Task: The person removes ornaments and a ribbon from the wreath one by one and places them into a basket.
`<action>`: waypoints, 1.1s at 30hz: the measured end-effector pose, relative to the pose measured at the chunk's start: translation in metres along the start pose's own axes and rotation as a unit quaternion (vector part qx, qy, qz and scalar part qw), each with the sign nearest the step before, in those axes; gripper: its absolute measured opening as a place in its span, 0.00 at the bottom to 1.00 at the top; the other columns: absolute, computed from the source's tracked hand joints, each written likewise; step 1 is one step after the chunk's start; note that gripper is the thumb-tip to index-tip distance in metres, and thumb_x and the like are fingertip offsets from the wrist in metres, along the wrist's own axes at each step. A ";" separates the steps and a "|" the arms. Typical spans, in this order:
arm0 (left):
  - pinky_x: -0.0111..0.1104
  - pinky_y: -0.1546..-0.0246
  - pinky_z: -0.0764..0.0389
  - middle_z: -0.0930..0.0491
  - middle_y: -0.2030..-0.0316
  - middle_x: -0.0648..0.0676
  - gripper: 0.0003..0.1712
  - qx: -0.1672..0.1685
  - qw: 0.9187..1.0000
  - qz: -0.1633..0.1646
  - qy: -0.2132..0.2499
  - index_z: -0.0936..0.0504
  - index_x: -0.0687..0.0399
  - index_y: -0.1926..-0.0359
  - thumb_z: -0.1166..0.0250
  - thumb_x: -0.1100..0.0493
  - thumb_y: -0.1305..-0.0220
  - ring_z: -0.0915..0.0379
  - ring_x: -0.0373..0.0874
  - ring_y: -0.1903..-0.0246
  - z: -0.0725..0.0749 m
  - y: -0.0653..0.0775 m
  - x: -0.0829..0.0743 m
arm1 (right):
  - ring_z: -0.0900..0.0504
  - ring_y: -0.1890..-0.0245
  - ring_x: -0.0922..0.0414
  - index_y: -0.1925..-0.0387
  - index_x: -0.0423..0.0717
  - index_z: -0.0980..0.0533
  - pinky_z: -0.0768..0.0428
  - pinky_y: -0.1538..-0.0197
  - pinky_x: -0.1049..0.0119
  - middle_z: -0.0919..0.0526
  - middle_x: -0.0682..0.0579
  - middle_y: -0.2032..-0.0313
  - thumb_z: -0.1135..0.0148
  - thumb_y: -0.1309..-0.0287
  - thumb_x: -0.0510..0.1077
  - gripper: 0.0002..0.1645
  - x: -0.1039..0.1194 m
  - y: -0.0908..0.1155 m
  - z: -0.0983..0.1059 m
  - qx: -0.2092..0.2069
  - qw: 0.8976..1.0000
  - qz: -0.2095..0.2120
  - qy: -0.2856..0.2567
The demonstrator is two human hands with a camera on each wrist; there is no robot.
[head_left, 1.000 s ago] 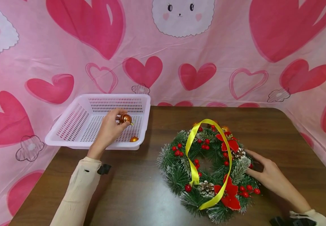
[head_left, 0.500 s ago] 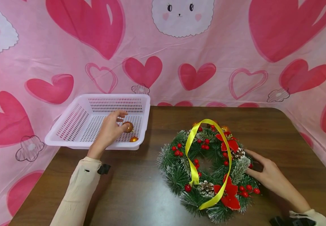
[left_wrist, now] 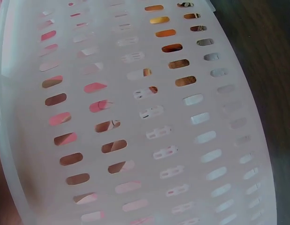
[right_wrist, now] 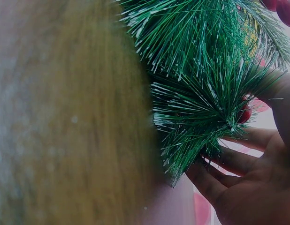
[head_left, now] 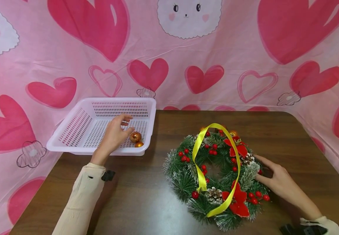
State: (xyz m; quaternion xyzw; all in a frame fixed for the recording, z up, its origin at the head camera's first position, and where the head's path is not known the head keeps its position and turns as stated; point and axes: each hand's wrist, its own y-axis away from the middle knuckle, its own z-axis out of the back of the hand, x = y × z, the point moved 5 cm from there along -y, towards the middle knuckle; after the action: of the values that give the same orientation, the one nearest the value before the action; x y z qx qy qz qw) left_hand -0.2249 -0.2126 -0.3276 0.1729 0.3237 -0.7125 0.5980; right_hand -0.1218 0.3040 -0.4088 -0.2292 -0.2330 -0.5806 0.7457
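In the head view, my left hand is over the white slotted basket, fingers apart and holding nothing. Just beyond its thumb, a shiny copper bauble lies on the basket floor, against a smaller golden bauble. The left wrist view mostly shows the basket wall, with orange glints through its slots. On the right, my right hand grips the outer edge of a green wreath, thumb on the near side. Seen from the right wrist, its fingers reach around the frosted needles.
The wreath carries a yellow ribbon loop, red poinsettias, pinecones, red berries and golden baubles at its far edge. Both basket and wreath rest on a brown wooden table. A pink heart-print cloth hangs behind.
My left hand has let go of the copper bauble, which dropped and rolled toward the near right corner, beside the golden one. The right hand and wreath stay nearly still.
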 end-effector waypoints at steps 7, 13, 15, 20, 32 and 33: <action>0.53 0.50 0.21 0.23 0.47 0.67 0.21 -0.007 1.000 -0.009 0.014 0.24 0.66 0.43 0.33 0.65 0.37 0.25 0.62 0.48 0.003 0.000 -0.003 | 0.27 0.43 0.30 0.33 0.35 0.33 0.25 0.53 0.37 0.27 0.27 0.40 0.29 0.45 0.39 0.40 0.000 0.000 0.000 -0.013 1.000 0.012 0.001; 0.53 0.50 0.20 0.22 0.48 0.66 0.20 -0.014 1.000 -0.017 0.022 0.23 0.65 0.44 0.34 0.64 0.35 0.24 0.60 0.48 0.005 0.001 -0.011 | 0.27 0.44 0.27 0.33 0.33 0.33 0.27 0.53 0.32 0.27 0.25 0.41 0.29 0.45 0.39 0.39 0.001 0.001 0.002 -0.012 1.000 0.012 -0.002; 0.52 0.50 0.20 0.22 0.48 0.65 0.19 -0.019 0.999 -0.018 0.024 0.23 0.64 0.44 0.34 0.63 0.35 0.24 0.59 0.48 0.005 0.002 -0.014 | 0.27 0.45 0.27 0.33 0.33 0.33 0.26 0.53 0.32 0.27 0.25 0.41 0.29 0.45 0.38 0.39 0.002 0.001 0.002 -0.012 1.000 0.013 -0.001; 0.52 0.51 0.20 0.21 0.48 0.64 0.18 -0.032 0.998 -0.034 0.038 0.22 0.64 0.45 0.35 0.64 0.35 0.23 0.60 0.50 0.005 0.004 -0.025 | 0.26 0.46 0.27 0.33 0.33 0.33 0.26 0.53 0.30 0.27 0.25 0.41 0.29 0.45 0.39 0.39 0.004 -0.001 0.005 -0.006 1.000 0.015 -0.001; 0.51 0.52 0.19 0.20 0.49 0.62 0.18 -0.031 0.993 -0.078 0.079 0.21 0.64 0.46 0.34 0.66 0.36 0.21 0.56 0.52 -0.005 0.012 -0.051 | 0.22 0.48 0.33 0.34 0.33 0.31 0.21 0.54 0.43 0.22 0.28 0.44 0.28 0.46 0.40 0.40 0.006 -0.007 0.007 0.010 1.000 0.016 0.022; 0.51 0.52 0.19 0.20 0.49 0.63 0.18 -0.031 0.993 -0.084 0.083 0.21 0.64 0.46 0.34 0.66 0.36 0.21 0.56 0.52 -0.007 0.012 -0.054 | 0.21 0.48 0.34 0.34 0.33 0.31 0.21 0.54 0.44 0.22 0.28 0.44 0.28 0.47 0.40 0.40 0.006 -0.007 0.006 0.013 1.000 0.016 0.022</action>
State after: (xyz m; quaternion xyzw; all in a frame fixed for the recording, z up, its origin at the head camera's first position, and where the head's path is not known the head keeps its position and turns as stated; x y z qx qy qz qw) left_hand -0.2020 -0.1691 -0.3013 0.1854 0.4071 -0.7330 0.5125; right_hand -0.1280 0.3015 -0.3992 -0.2107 -0.2199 -0.5702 0.7629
